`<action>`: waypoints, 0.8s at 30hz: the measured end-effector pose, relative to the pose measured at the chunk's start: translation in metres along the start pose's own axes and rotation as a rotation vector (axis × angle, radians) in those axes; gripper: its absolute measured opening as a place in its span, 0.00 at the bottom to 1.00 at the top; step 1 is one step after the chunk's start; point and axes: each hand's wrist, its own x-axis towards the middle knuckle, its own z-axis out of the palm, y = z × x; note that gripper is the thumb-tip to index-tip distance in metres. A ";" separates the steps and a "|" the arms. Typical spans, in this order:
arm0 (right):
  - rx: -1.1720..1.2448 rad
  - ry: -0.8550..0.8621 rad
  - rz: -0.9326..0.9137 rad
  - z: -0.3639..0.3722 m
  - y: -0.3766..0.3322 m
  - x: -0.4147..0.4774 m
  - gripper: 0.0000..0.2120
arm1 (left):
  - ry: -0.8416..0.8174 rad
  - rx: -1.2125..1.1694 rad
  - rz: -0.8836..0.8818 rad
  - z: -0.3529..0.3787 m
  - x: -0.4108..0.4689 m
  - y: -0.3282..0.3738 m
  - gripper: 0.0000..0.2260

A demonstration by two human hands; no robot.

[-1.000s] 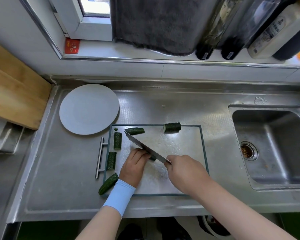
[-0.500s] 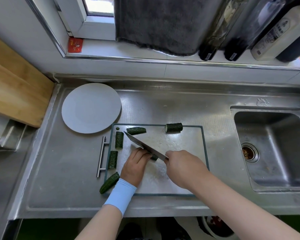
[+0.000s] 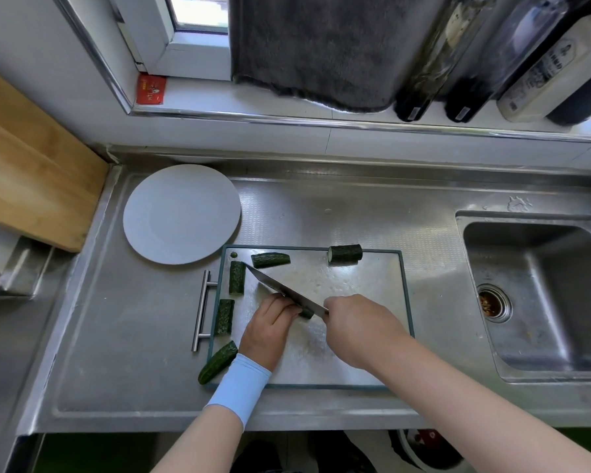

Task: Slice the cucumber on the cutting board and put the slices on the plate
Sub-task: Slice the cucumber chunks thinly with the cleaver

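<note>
Here, the left hand [image 3: 270, 327], a pale blue sleeve [image 3: 238, 387] at its wrist, bends its fingers down over a short dark green cucumber piece [image 3: 306, 314] near the middle of the steel cutting board with a dark green rim [image 3: 365, 295]. It pins the piece there, and only the right end shows past the fingertips. The right hand [image 3: 362, 331] is clenched round the handle of a broad steel knife [image 3: 284, 290], the handle itself hidden in the fist. The blade slants up to the left, resting against the left knuckles and over the held piece.

Five more chunks lie on the board: a half chunk [image 3: 270, 259] and a round chunk [image 3: 344, 253] along the far edge, two upright chunks [image 3: 237, 277] [image 3: 225, 316] down the left side, and a tapered end chunk [image 3: 218, 361] overhanging the near left corner. A round pale grey plate [image 3: 181, 213] sits on the steel counter [image 3: 133, 336], just beside the board's far left corner. A steel sink [image 3: 539, 295] lies to the right.
</note>
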 end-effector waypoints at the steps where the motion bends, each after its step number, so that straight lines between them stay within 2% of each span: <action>1: -0.003 0.000 -0.003 0.001 0.000 0.001 0.07 | -0.002 0.000 0.000 0.000 0.000 0.000 0.10; 13: -0.005 0.005 -0.011 0.006 0.008 -0.002 0.09 | -0.007 -0.008 0.000 0.001 0.000 -0.002 0.10; 18: 0.011 0.029 -0.022 0.016 0.010 0.004 0.06 | 0.004 -0.010 -0.001 -0.001 0.001 0.000 0.09; 24: 0.048 0.060 -0.057 0.028 0.025 0.001 0.10 | -0.003 0.001 -0.001 -0.001 0.001 0.000 0.09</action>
